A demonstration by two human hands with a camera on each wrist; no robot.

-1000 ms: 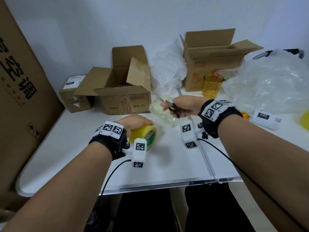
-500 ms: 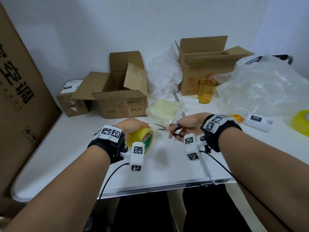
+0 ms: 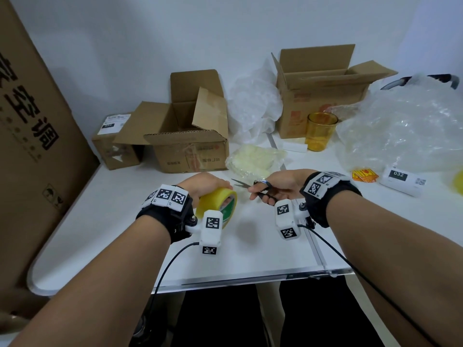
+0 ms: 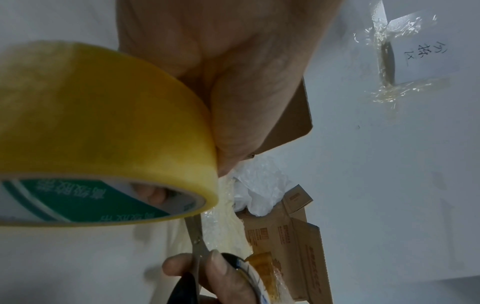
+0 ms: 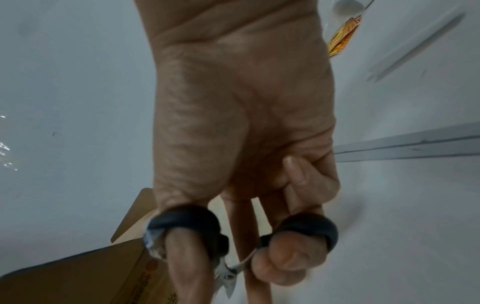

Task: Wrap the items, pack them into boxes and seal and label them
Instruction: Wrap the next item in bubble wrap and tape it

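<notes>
Yellow tape roll point(image 3: 217, 206) held over the white table point(image 3: 125, 201) in left hand point(image 3: 203, 185), fingers curled through its core, scissors point(image 3: 253, 187) in right hand point(image 3: 280, 184) gripping the loops, blade tips just beside the roll, wrapped bundle point(image 3: 253, 160) behind.

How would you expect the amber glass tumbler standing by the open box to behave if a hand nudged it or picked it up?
The amber tumbler looks like rigid glass, so probably fragile if knocked over. It stands upright and taller than wide on the smooth white table, so a high push may tip it and a low one slide it. Its glossy wall could be slippery.
</notes>
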